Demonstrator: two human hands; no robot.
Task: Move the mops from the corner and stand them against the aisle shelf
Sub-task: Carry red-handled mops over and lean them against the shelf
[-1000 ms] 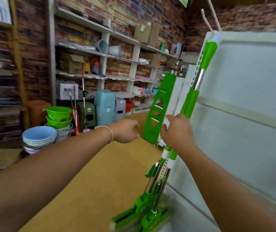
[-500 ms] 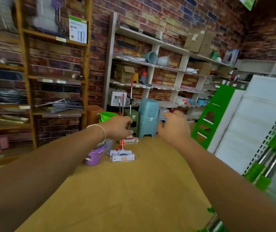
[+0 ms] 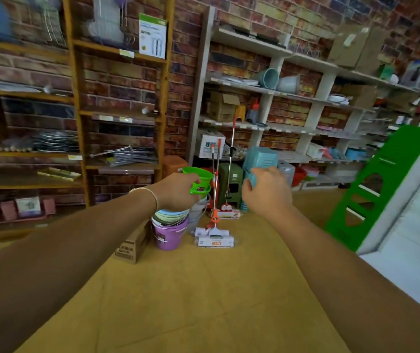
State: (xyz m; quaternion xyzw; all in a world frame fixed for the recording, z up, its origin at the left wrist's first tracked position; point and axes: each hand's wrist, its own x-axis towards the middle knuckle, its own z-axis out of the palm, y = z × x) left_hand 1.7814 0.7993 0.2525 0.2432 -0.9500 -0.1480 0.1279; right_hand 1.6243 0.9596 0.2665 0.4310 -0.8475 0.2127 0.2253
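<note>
Both our left hand [image 3: 178,191] and right hand [image 3: 267,191] hang loosely curled and empty now that we have turned from the green mops at the aisle shelf [image 3: 392,192] toward the orange mops [image 3: 215,189] standing in the corner, so those come next.

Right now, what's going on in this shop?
A person is facing the corner with both arms stretched out and nothing in either hand. The left hand and right hand have loosely curled fingers and touch nothing. Ahead, orange-handled mops stand in the corner beside a stack of buckets, by the wall shelves. The white-and-green aisle shelf is off to the right. The mops look not yet picked up.
</note>
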